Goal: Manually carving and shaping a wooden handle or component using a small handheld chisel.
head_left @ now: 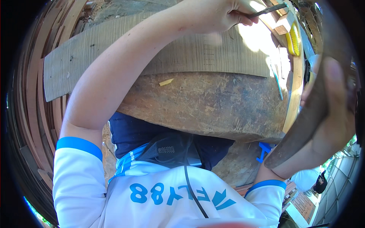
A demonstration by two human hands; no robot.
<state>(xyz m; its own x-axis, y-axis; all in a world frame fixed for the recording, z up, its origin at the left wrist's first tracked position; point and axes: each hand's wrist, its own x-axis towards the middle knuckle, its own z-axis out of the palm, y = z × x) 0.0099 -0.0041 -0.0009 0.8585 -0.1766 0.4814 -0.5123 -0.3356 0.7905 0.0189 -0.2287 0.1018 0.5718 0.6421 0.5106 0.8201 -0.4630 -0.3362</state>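
My left hand [222,15] reaches across to the far side of the worn wooden bench [213,104]. Its fingers are closed round a thin dark rod-like tool [270,10], whose far end points right toward some wood pieces. Close to the camera on the right, my right hand [336,106] is raised and slightly blurred. It grips a long dark wooden piece [304,133] that looks bent at the picture's rim; its upper end fades into shadow. Beneath my left forearm lies a striped grey-brown board [114,45] across the bench.
A small yellow wood chip [166,82] lies on the bench. Toward the right are a thin bluish stick [277,81], a pale wooden rail [294,98] and a yellow ridged object [294,38]. Long wooden strips [34,91] are stacked at left. A blue piece [263,151] sits below the bench edge.
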